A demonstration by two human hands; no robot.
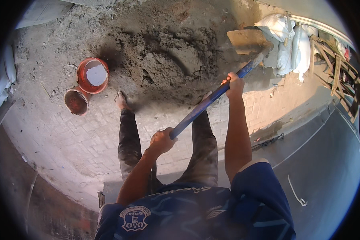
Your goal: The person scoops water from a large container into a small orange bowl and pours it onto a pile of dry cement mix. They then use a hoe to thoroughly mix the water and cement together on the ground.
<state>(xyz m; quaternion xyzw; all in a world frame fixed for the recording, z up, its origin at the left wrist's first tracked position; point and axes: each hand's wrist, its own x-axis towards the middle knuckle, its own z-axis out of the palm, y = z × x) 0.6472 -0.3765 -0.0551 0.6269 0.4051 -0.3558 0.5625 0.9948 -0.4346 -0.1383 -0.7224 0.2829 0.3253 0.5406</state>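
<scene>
A hoe (206, 102) with a long blue handle slants up to the right across my front, its broad tan blade (246, 41) raised at the far right. My left hand (163, 141) is wrapped round the handle's near end. Farther up the shaft, my right hand (234, 85) grips it with closed fingers. Beyond my feet lies a heap of wet grey mortar (160, 60), rough and lumpy, with a hollow on its right part. The blade is to the right of the heap, apart from it.
Left of the heap stands a red-orange bucket (82, 76) holding pale liquid, with a second bucket (66, 103) touching it. White sacks (301, 50) and piled wood scraps (337, 68) lie at the far right. My bare feet (121, 100) are on the brick paving (84, 148).
</scene>
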